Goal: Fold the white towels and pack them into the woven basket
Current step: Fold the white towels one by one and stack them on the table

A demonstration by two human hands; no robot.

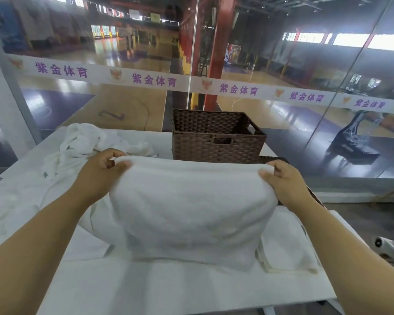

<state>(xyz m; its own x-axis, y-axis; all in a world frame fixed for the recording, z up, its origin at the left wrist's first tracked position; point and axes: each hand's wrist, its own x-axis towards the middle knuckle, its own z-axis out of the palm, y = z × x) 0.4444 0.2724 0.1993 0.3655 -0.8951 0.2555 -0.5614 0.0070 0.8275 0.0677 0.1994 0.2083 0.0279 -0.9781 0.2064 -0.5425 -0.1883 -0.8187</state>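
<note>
Both forearms reached in from the near edge, over a white table (pixel 182 289). Between the hands hung a white towel (pixel 191 212), lifted by its upper edge so that it draped down toward the tabletop, its lower part resting there. The left hand (pixel 98 176) pinched the towel's upper left corner, thumb and curled fingers closed on the cloth. The right hand (pixel 282 180) gripped the upper right corner in the same way, the thumb on the near side of the fabric.

Just right of the hanging towel a folded towel (pixel 287 248) lay flat on the table, under the right forearm. To the left, farther back, a rumpled heap of white towels (pixel 84 144) spread across the table's far left part.

Behind the lifted towel stood the woven basket (pixel 216 137), dark brown, upright near the table's far edge, with a handle slot in its near wall. Its inside looked dark, and I could not tell whether anything lay in it.

Beyond the table rose a glass wall (pixel 316 71) crossed by a white band with purple lettering (pixel 152 80), and past it a basketball court (pixel 114 105).
</note>
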